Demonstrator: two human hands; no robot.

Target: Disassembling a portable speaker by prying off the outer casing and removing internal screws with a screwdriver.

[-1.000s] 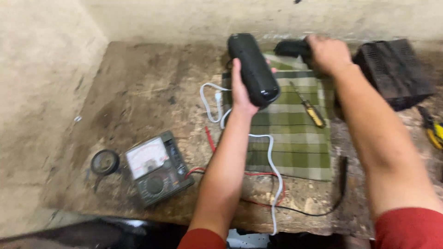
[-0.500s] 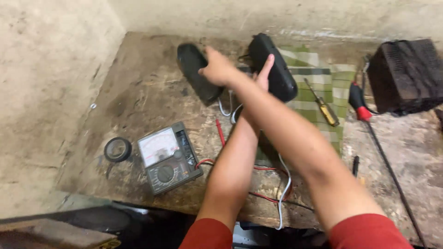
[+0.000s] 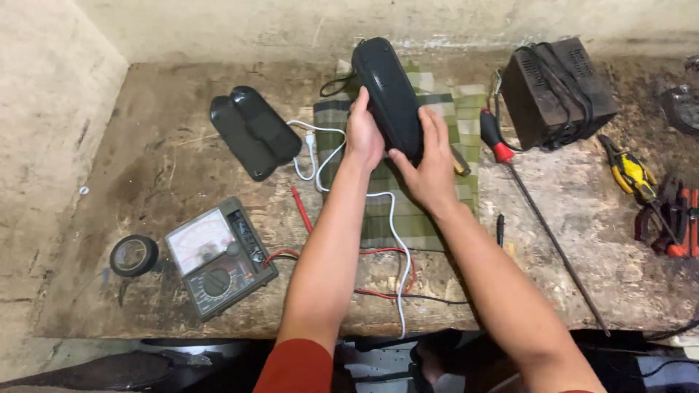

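Both my hands hold a long black rounded device (image 3: 389,91), shaped like a portable speaker, tilted above a green checked cloth (image 3: 437,116). My left hand (image 3: 363,136) grips its near left side. My right hand (image 3: 431,161) wraps its lower right side. A black curved cover piece (image 3: 253,131) lies on the wooden bench to the left. A white cable (image 3: 393,233) runs from under the device toward the bench's front edge.
An analog multimeter (image 3: 218,256) with red and black leads and a roll of black tape (image 3: 133,255) sit front left. A red-handled screwdriver (image 3: 502,153), a black box (image 3: 557,87) and yellow-handled pliers (image 3: 630,173) lie to the right. Concrete walls close the left and back.
My right hand carried the black cover piece across to the left, set it on the bench, and came back onto the device. The view shifted slightly.
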